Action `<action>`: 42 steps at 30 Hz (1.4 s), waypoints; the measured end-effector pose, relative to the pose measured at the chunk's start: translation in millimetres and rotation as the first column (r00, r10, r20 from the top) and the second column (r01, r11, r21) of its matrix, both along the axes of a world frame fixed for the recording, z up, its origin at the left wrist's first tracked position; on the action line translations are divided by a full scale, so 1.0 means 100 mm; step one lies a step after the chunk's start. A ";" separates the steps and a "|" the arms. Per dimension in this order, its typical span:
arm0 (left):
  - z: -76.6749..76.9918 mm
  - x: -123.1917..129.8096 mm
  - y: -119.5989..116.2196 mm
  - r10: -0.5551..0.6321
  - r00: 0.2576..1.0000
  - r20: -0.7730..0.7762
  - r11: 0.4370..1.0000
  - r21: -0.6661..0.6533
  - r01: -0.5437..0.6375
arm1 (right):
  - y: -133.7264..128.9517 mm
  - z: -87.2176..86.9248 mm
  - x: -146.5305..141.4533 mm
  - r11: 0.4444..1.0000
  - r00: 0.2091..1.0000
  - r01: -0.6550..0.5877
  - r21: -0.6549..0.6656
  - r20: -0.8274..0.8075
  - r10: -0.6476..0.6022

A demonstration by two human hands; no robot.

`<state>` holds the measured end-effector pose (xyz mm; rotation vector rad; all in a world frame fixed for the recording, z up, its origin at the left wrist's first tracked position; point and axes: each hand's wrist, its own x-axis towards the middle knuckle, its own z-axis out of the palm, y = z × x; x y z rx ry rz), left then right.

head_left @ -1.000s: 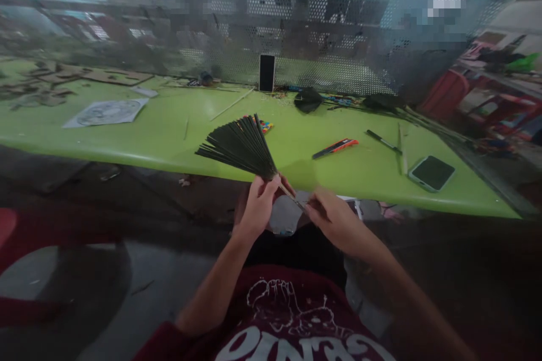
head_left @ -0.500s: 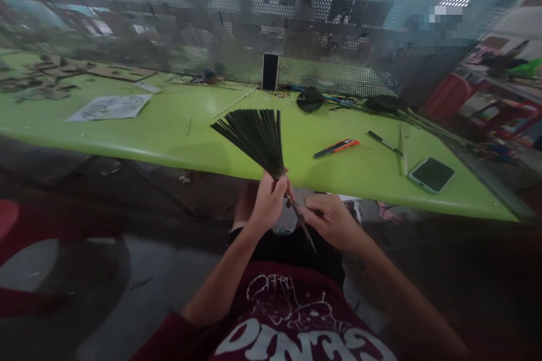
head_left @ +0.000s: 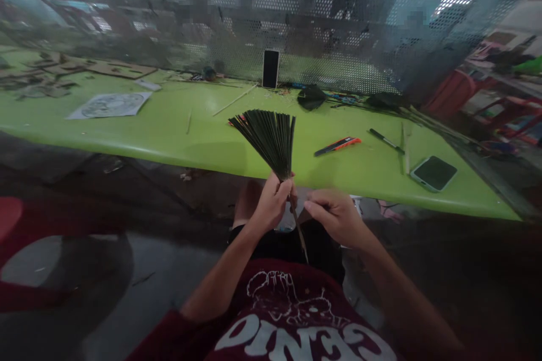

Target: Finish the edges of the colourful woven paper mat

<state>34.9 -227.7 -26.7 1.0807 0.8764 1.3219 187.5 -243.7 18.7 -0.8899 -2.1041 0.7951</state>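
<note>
My left hand (head_left: 273, 202) is closed around the base of a pleated dark green leaf fan (head_left: 271, 141), just below where its folds gather. The fan spreads upward over the table's front edge, and its thin stalk (head_left: 301, 236) hangs down toward my lap. To the right of the stalk, my right hand (head_left: 336, 217) has its fingers curled in a pinch. It is slightly blurred, and anything between thumb and finger is too small to make out.
The green table (head_left: 169, 144) bears an orange-and-black utility knife (head_left: 337, 145), a black pen (head_left: 386, 141), a phone (head_left: 434, 172), another upright phone (head_left: 271, 69), a printed sheet (head_left: 110, 105) and a dark leaf (head_left: 311, 97). Something red-orange partly shows behind the fan. A red chair (head_left: 25, 237) stands lower left.
The fan has moved a little right and turned more upright, uncovering a red-orange thing behind it. My right hand has drawn slightly right, away from the stalk, which now hangs steeper.
</note>
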 end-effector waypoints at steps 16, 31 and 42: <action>-0.04 -0.05 0.22 -0.229 0.740 0.633 0.923 -0.101 0.372 | 0.03 -0.18 0.12 0.769 0.710 -0.262 -0.582 -0.656 -0.255; 0.00 0.08 0.30 -0.022 0.955 0.295 1.000 -0.013 0.027 | 0.01 -0.18 0.28 0.998 0.920 0.023 -0.057 0.392 0.001; 0.12 0.01 0.18 0.154 0.972 -0.180 0.988 0.022 -0.152 | 0.10 -0.19 0.15 0.976 0.931 -0.033 0.215 0.361 -0.048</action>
